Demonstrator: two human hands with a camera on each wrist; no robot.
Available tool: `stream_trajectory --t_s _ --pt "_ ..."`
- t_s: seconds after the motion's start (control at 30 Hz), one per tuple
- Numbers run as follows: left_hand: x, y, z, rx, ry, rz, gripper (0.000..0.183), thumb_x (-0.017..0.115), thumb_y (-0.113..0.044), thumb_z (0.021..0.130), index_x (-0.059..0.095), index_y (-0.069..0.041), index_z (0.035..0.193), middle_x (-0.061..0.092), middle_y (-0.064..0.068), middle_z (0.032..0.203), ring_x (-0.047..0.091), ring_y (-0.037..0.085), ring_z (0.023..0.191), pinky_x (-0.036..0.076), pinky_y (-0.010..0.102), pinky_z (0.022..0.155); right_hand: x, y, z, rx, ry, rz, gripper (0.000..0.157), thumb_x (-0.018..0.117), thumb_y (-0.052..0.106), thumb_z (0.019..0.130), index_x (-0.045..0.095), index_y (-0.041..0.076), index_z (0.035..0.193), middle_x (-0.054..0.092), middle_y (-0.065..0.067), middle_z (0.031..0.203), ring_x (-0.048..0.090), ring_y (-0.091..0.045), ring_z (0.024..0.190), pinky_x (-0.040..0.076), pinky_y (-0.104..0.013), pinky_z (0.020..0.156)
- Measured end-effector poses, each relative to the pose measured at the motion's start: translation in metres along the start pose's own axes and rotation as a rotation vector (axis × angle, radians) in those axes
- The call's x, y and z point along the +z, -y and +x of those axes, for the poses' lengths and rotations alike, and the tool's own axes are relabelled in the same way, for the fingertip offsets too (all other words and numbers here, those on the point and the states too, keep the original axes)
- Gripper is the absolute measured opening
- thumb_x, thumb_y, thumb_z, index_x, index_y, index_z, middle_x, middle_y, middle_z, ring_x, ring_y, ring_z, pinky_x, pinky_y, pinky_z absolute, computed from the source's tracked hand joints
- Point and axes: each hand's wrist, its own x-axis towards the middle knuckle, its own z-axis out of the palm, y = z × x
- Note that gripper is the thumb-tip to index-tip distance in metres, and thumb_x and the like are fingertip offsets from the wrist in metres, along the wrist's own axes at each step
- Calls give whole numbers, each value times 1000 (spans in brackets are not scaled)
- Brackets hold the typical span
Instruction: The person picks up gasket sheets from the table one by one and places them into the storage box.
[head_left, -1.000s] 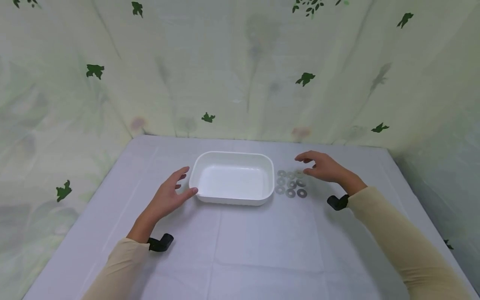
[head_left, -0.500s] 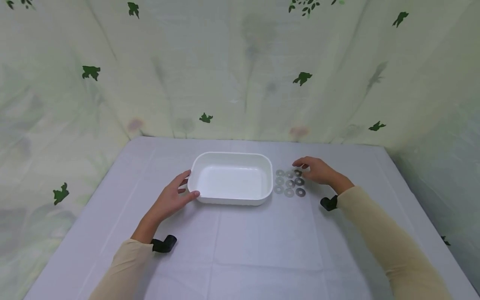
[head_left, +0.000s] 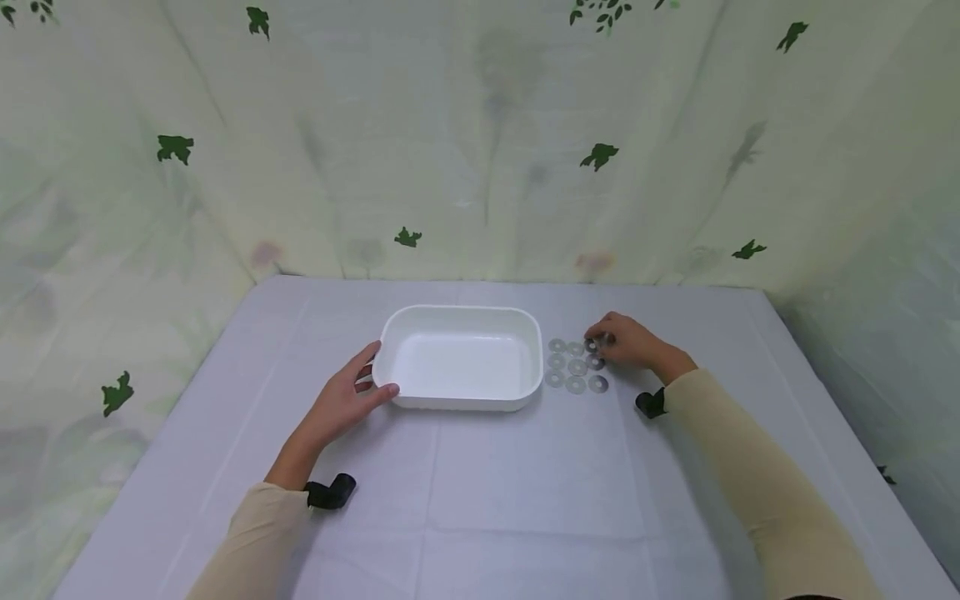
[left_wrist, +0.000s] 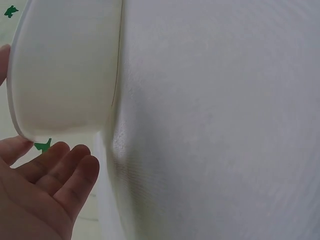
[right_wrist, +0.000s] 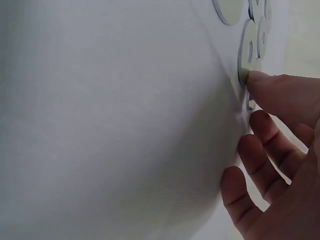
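Resting against the left end of a white tray (head_left: pixel 459 362), the left hand (head_left: pixel 343 400) has its thumb and fingers spread apart, with the thumb on the rim at the near-left corner. The tray is a rounded rectangle, smooth and slightly glossy inside, plastic-looking. Just right of it lie 9 washers (head_left: pixel 572 367), flat grey rings with a metallic look, in 3 rough rows of 3. The right hand (head_left: pixel 628 340) bends down over their far-right corner, with the far-right washer (head_left: pixel 590 343) between thumb and fingers; whether they pinch it I cannot tell.

Under everything is a pale cloth (head_left: pixel 480 483) with straight fold creases. A thin, pale green curtain (head_left: pixel 420 125) hangs behind, printed with dark green bird-like shapes (head_left: pixel 176 148).

The head view gives the tray's interior and the whole washer grid. Only the left wrist view shows the tray's plain, curved outer wall, with 3 fingers held just off it, and the cloth's fine weave. The right wrist view adds the washers' thin edges and the thumb tip overlapping a washer, the other visible fingers apart.
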Motion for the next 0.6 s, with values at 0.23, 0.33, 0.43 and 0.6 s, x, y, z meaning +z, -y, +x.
stream_trajectory --t_s 0.23,0.33,0.43,0.6 --pt "-2 0 1 -37 31 -4 90 71 -38 91 17 -14 160 36 24 157 49 42 136 45 53 107 -7 7 5 37 102 -10 24 65 9 93 63 3 116 54 -17 119 51 -29 104 43 -45 94" --pt "-2 0 1 -50 39 12 91 70 -38 92 16 -14 160 37 25 156 50 43 136 45 53 107 -8 7 5 -1 118 -24 24 63 8 93 61 1 116 56 -18 117 52 -29 104 43 -46 94" --pt "-3 -2 1 -63 49 34 91 69 -41 92 15 -14 160 37 25 156 50 43 135 45 54 106 -8 4 4 -33 100 -18 24 56 2 93 61 1 116 60 -18 116 54 -30 105 44 -47 95" --pt "-5 -4 3 -62 55 33 93 69 -43 91 15 -14 160 36 26 156 51 43 135 45 55 106 -7 -1 2 -22 85 -8 39 44 -4 90 64 9 121 58 -17 118 53 -31 109 43 -46 96"
